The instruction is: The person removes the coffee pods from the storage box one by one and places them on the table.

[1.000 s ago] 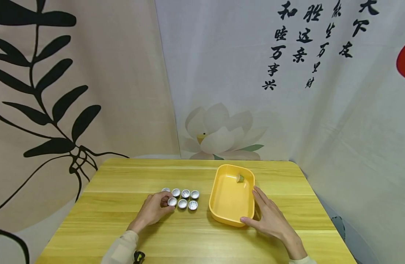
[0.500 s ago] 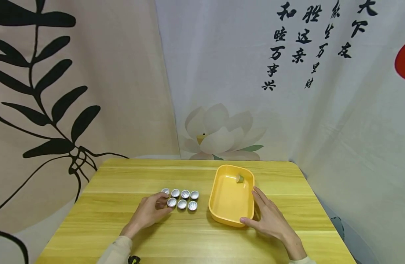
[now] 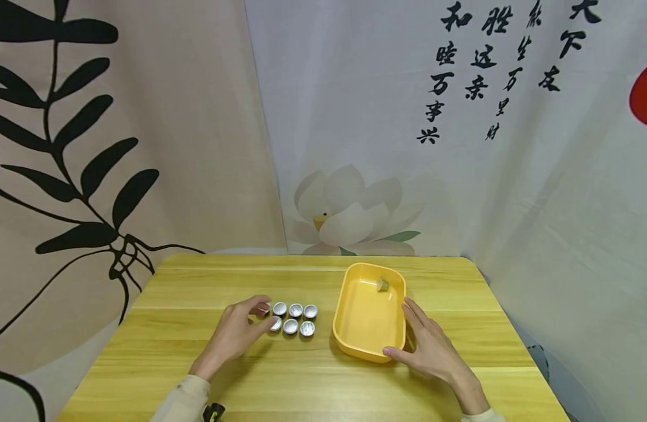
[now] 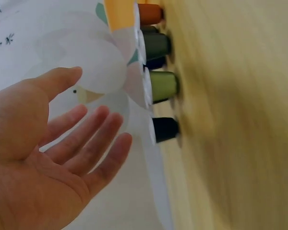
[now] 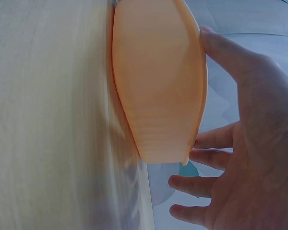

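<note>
Several coffee capsules (image 3: 290,326) with silver lids stand lid-up in two rows on the table. My left hand (image 3: 236,331) is at the left end of these rows, partly covering the leftmost capsules. In the left wrist view its loosely bent fingers hold nothing and stay apart from a black capsule (image 4: 165,129) and a light green capsule (image 4: 163,85). My right hand (image 3: 431,346) rests its fingertips and thumb on the right side of a yellow tray (image 3: 338,310), fingers extended. Inside the tray, near its far right corner, one green capsule (image 3: 382,285) lies on its side.
The light wooden table (image 3: 302,387) carries everything. Behind it hangs a printed cloth (image 3: 355,117) with a flower and writing. An orange capsule (image 4: 150,14) and a dark green capsule (image 4: 156,45) show farther along in the left wrist view.
My left hand has drawn slightly back to the left and its thumb and fingers have spread apart around the leftmost capsules. My right hand and the tray stay in place.
</note>
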{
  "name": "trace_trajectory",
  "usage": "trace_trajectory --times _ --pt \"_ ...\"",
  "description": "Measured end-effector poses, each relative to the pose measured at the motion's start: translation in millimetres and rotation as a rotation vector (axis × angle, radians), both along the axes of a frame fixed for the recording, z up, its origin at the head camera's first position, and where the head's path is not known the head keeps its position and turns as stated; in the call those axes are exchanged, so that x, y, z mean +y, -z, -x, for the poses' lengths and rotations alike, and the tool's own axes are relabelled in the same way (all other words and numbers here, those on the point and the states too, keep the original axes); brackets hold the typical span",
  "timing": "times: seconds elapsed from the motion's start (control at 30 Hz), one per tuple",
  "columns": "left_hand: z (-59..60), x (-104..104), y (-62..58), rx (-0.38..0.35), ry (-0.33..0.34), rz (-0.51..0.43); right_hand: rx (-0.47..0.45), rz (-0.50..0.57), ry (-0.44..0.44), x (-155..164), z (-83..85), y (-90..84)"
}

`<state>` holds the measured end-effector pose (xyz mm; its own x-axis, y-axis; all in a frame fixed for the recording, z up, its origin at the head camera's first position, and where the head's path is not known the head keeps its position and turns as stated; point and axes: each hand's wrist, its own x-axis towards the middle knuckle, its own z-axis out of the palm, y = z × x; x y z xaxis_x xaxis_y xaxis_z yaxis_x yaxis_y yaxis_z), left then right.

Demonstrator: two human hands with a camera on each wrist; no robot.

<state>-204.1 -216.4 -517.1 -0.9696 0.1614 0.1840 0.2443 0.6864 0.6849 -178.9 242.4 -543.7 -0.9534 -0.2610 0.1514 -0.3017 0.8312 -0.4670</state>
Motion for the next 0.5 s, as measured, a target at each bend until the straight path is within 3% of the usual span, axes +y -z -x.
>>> trace_trajectory --times 0.5 --pt "32.6 51 -22.5 0.095 0.219 0.008 -0.004 0.002 0.005 0 -0.1 -0.4"
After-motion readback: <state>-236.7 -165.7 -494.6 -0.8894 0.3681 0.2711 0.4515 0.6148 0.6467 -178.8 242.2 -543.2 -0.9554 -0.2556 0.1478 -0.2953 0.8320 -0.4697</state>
